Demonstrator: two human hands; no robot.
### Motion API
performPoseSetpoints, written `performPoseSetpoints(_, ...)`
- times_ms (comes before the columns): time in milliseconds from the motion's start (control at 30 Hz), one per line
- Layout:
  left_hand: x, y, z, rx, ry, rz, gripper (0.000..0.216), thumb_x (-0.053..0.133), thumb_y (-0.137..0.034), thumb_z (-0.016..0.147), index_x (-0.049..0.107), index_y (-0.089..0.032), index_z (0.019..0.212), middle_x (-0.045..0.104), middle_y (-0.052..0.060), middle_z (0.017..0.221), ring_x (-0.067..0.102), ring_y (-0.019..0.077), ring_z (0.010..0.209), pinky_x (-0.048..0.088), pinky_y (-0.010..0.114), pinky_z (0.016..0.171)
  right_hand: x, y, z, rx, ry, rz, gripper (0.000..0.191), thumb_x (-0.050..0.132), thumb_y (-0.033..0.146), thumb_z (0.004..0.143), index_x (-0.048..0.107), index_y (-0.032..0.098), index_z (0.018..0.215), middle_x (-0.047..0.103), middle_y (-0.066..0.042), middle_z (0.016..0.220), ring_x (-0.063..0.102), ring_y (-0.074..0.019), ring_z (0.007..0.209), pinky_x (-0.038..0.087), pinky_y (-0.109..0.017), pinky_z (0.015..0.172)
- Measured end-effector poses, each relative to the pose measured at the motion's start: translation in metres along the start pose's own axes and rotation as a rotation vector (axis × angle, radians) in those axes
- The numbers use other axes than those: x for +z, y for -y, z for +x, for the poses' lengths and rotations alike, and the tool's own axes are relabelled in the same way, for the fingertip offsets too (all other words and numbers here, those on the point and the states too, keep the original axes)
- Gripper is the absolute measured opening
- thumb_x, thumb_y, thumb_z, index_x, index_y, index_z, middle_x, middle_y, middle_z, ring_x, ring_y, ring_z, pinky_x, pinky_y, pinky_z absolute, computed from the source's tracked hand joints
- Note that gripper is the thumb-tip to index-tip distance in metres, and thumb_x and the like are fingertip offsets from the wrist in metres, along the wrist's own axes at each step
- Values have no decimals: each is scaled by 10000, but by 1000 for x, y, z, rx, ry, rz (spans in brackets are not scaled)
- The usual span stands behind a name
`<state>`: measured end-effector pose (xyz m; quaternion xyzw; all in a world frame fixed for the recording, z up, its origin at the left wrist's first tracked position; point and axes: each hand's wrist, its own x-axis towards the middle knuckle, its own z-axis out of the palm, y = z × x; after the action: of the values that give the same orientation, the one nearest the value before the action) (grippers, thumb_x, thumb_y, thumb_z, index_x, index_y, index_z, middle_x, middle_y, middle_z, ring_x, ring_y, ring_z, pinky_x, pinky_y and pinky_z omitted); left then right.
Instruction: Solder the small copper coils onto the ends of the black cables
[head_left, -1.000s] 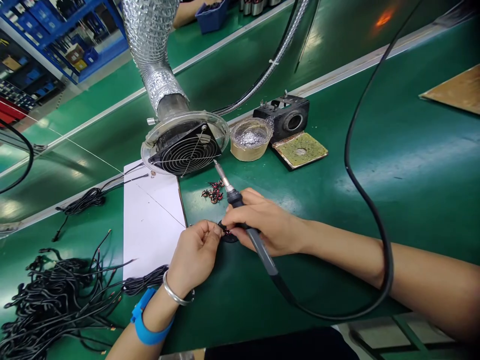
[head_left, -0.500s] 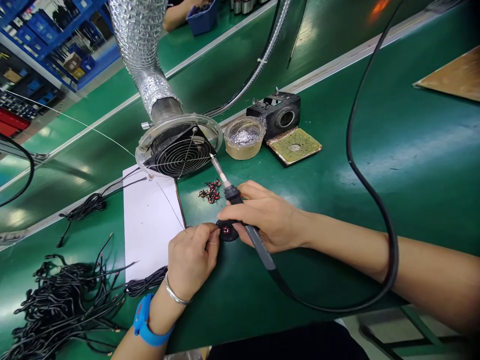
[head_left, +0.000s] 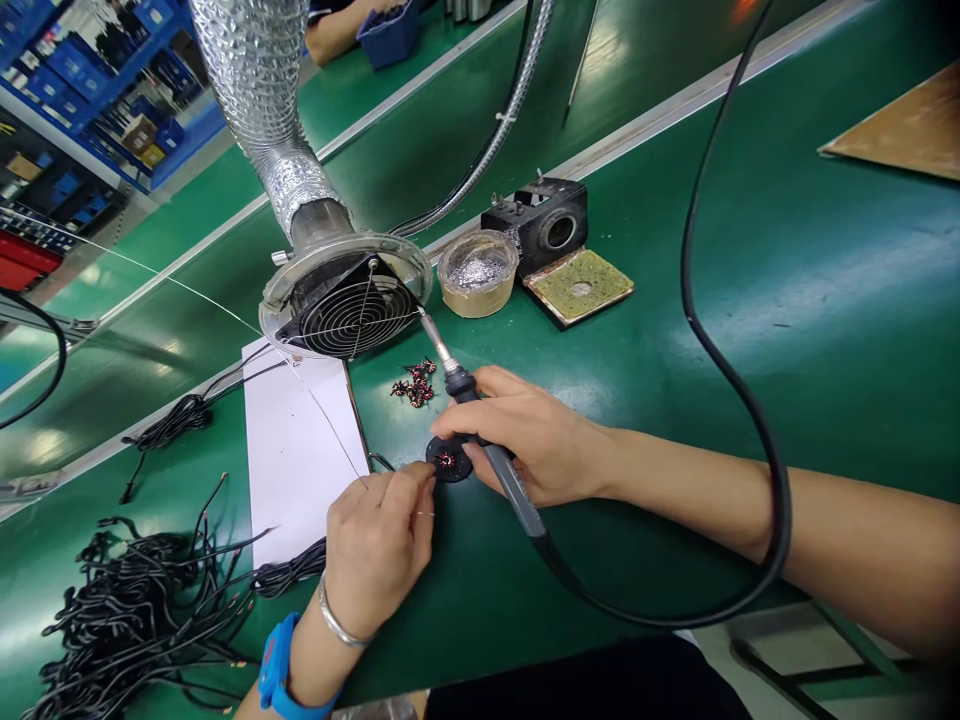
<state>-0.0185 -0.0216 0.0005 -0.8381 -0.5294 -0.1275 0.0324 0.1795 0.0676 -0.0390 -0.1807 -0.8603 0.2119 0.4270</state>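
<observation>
My right hand point(head_left: 536, 435) is wrapped round a soldering iron point(head_left: 510, 485), its metal tip pointing up and away towards the fume extractor. Thumb and fingers of that hand also reach the edge of a black round part point(head_left: 448, 461) with a small red-and-copper wound ring in its middle. My left hand point(head_left: 382, 535) is closed in a pinch at the left edge of this part; whether its fingertips grip the part is unclear. A thin solder wire point(head_left: 322, 408) runs down into my left hand, and a short end shows beyond the fingers.
Several small wound rings point(head_left: 415, 383) lie beyond my hands. The fume extractor point(head_left: 352, 300) hangs above a white board point(head_left: 300, 450). A solder tub point(head_left: 478, 285), yellow sponge point(head_left: 583, 285) and iron stand point(head_left: 544, 225) are behind. Black cables point(head_left: 127, 610) lie left; another person's arm point(head_left: 337, 32) shows at the back.
My left hand has drawn slightly down and left from the round part, showing more of it. The right hand keeps its hold on the iron; the whole view has shifted slightly.
</observation>
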Motion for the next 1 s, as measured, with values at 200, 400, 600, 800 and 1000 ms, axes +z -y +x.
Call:
performPoseSetpoints(200,9,-5,1,70,-18,95,80,568,-215,913,626,-183,870,608,-12,601,543,175,530,359,327,541,0,3,1,-5,-22,16,280,484,90,802,510,176,1067,629,-39,785,424,-203,729,420,-332,695)
performPoseSetpoints(400,5,-7,2,-12,34,37,127,537,-229,924,627,-194,842,633,-9,623,587,164,558,369,306,559,-1,5,0,-9,-20,25,281,490,97,802,516,174,1071,632,-44,780,451,-207,743,438,-340,701)
performPoseSetpoints(600,-18,3,6,-447,401,115,302,594,-512,855,650,-217,891,680,8,640,661,217,604,355,295,541,-2,5,-2,-9,-69,18,286,506,110,826,513,181,1103,648,-51,816,497,-215,775,446,-342,702)
performPoseSetpoints(800,-9,5,2,-453,483,167,149,541,-296,895,631,-203,820,695,49,655,664,239,593,304,289,512,-2,7,-5,-24,-78,22,319,519,104,819,518,203,1123,659,-52,864,537,-220,799,487,-360,716)
performPoseSetpoints(1000,-39,4,-10,-311,302,-140,177,506,-294,920,584,-237,772,535,-54,489,513,140,423,300,249,449,7,35,6,342,-48,268,314,577,165,829,490,201,1128,658,-47,903,642,-158,753,543,-295,694)
